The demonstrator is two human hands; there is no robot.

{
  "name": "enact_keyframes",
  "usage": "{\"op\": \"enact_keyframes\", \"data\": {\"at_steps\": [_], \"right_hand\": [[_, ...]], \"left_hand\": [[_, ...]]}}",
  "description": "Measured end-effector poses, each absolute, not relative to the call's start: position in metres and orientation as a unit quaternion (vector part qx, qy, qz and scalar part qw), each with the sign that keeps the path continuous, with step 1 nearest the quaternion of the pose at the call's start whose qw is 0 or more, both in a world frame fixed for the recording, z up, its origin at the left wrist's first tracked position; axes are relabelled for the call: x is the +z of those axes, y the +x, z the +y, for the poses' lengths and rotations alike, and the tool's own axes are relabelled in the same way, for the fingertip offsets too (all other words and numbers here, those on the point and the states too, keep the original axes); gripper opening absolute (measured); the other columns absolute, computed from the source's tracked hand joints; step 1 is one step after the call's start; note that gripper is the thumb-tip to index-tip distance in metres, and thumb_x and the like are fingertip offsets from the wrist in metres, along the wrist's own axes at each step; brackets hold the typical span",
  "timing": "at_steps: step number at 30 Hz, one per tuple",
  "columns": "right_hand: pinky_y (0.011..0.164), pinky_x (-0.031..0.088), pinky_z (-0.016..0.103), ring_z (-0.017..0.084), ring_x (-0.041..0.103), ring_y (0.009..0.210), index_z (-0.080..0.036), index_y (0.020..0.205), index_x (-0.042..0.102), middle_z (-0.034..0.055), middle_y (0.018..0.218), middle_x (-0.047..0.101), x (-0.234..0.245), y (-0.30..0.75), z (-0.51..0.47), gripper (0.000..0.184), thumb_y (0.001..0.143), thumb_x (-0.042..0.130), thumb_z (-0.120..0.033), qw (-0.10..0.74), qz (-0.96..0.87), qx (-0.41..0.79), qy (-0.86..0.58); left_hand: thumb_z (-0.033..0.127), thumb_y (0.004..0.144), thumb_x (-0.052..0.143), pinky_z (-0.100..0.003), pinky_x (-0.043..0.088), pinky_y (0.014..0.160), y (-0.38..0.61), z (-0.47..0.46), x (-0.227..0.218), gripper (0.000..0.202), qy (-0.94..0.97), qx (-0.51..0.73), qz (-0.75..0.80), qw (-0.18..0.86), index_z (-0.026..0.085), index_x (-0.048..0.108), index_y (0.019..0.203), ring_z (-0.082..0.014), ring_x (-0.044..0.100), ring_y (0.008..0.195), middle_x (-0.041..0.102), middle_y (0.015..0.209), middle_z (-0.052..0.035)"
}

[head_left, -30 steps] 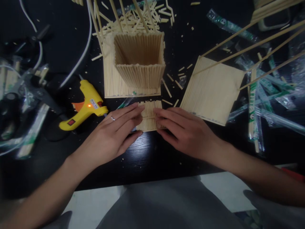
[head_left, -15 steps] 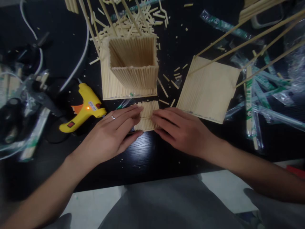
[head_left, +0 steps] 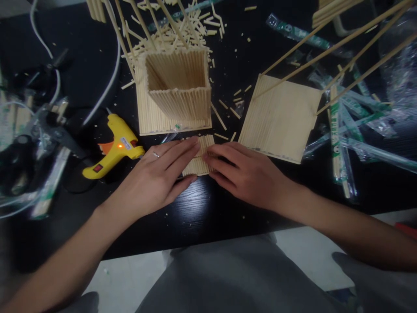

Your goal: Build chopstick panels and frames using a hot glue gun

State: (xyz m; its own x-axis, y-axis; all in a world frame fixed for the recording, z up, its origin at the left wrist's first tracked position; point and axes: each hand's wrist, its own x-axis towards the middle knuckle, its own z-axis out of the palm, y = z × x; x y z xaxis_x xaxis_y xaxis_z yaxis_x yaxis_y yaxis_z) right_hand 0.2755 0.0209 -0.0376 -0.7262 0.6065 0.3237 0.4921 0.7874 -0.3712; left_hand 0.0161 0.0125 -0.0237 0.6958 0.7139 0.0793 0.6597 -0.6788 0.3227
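Note:
A small panel of short wooden sticks point(head_left: 199, 165) lies flat on the black table point(head_left: 195, 213). My left hand point(head_left: 156, 176), with a ring on one finger, lies flat with fingers stretched over the panel's left side. From the right, my right hand point(head_left: 243, 174) has its fingers flat on the panel's right side. Both hands press on the panel and partly hide it. Behind it an open box of wooden sticks point(head_left: 177, 89) stands on a flat stick base point(head_left: 146, 117).
A yellow glue gun point(head_left: 114, 150) with a lit lamp lies left of my hands. A larger flat stick panel point(head_left: 282, 117) lies at the right under long skewers point(head_left: 342, 43). Loose stick offcuts point(head_left: 176, 30), plastic wrappers point(head_left: 358, 126) and white cables point(head_left: 110, 78) litter the table.
Both hands have closed in over the small panel, left fingers reaching further right across it. The view has drifted slightly, so everything sits a little further left and higher.

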Motion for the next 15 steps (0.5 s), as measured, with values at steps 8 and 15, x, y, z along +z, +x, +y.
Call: {"op": "enact_keyframes", "data": {"at_steps": [8,15], "right_hand": [[0.099,0.065,0.047,0.029,0.070,0.116,-0.010,0.126,0.070,0.0175,0.125,0.073,-0.0376,0.2744,0.0204,0.027,0.104,0.055,-0.014,0.216,-0.915,0.147,-0.306],[0.100,0.064,0.044,0.030,0.070,0.118,-0.006,0.128,0.070,0.0188,0.126,0.073,-0.0374,0.2752,0.0203,0.029,0.103,0.058,-0.014,0.219,-0.917,0.143,-0.301]], "left_hand": [[0.033,0.102,0.063,-0.058,0.049,0.117,0.0215,0.0080,-0.0333,0.054,0.903,0.127,0.387,0.140,0.021,0.053,0.154,-0.0359,0.057,0.140,0.060,0.154,-0.0105],[0.031,0.102,0.065,-0.055,0.050,0.116,0.0224,0.0066,-0.0331,0.049,0.902,0.135,0.386,0.141,0.019,0.057,0.148,-0.0340,0.058,0.139,0.063,0.151,-0.0107]]}}
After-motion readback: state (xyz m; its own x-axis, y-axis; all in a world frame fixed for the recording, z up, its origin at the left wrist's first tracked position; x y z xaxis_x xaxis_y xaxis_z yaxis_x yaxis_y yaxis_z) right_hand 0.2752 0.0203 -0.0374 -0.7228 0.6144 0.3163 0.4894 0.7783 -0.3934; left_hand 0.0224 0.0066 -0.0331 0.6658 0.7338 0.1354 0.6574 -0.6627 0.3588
